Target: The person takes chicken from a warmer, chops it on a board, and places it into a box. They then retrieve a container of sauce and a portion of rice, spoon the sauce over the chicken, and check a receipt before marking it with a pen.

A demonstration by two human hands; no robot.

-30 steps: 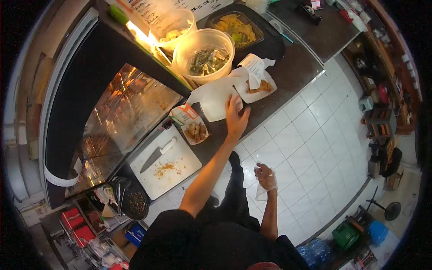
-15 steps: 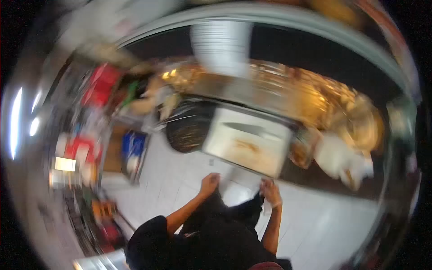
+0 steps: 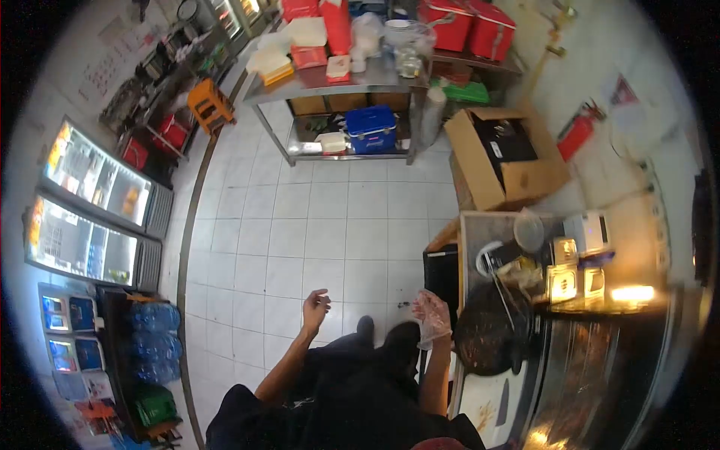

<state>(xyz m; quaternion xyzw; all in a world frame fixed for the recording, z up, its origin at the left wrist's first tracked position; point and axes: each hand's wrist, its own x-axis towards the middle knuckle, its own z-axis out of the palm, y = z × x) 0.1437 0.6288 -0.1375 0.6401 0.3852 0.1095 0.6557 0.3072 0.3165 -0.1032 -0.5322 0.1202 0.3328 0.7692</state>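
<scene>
Over the tiled floor, my left hand [image 3: 316, 309] is bare, its fingers apart and nothing in it. My right hand [image 3: 433, 315] wears a clear plastic glove and hangs beside the counter, its fingers spread loosely with nothing held. To the right of it a round black pan [image 3: 487, 337] rests on the counter. Below the pan lies a white cutting board [image 3: 480, 394] with brown stains and a knife [image 3: 503, 403] on it. Tongs [image 3: 504, 291] lean across the pan.
A steel table [image 3: 337, 82] with red containers and a blue cooler [image 3: 371, 129] stands ahead. An open cardboard box [image 3: 480, 176] is at the right. Glass-door fridges [image 3: 94, 180] and water bottles [image 3: 156, 341] line the left. An orange stool [image 3: 210, 106] stands farther back.
The view has swung left from the counter to the open floor. The pan and cutting board now appear at the right, and my hands are over the floor.
</scene>
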